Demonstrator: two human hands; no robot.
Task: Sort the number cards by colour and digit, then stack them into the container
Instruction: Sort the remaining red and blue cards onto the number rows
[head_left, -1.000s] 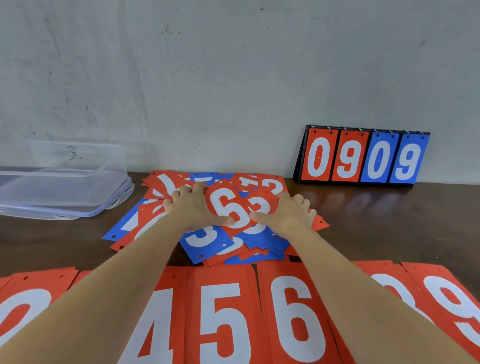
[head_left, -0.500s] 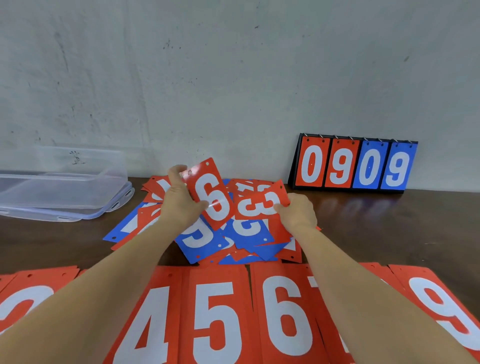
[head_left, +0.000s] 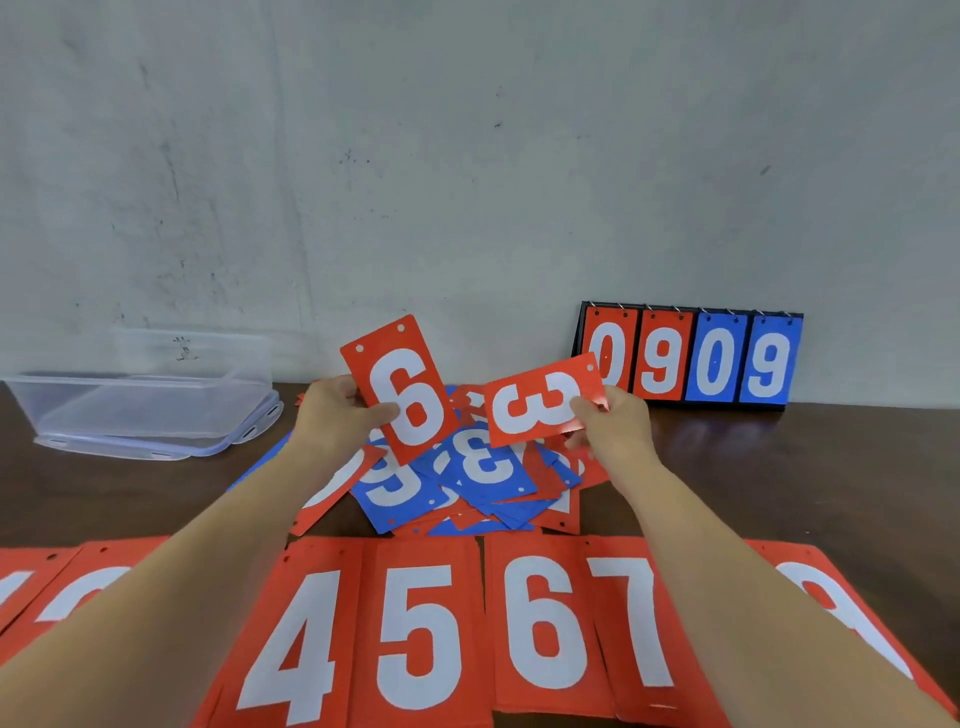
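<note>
My left hand (head_left: 337, 415) grips a red card with a white 6 (head_left: 402, 387), held upright above the table. My right hand (head_left: 613, 426) pinches a red card with a white 3 (head_left: 540, 400), turned sideways. Under both hands lies a mixed heap of blue and red number cards (head_left: 467, 478). Along the near edge runs a row of red cards, with 4 (head_left: 291, 644), 5 (head_left: 421, 639), 6 (head_left: 545, 623) and 7 (head_left: 634, 618) in plain sight; my forearms cover parts of the row. A clear plastic container (head_left: 140, 400) stands at the far left.
A black flip scoreboard (head_left: 691, 358) reading 0 9 0 9, two red and two blue panels, leans near the grey wall at the back right. The clear container sits on its lid (head_left: 156, 449). Dark wooden table (head_left: 779, 467) spreads to the right.
Both hands lay flat on the heap a second ago. Each has since taken one red card, the 6 on the left and the 3 on the right, and raised it clear of the heap.
</note>
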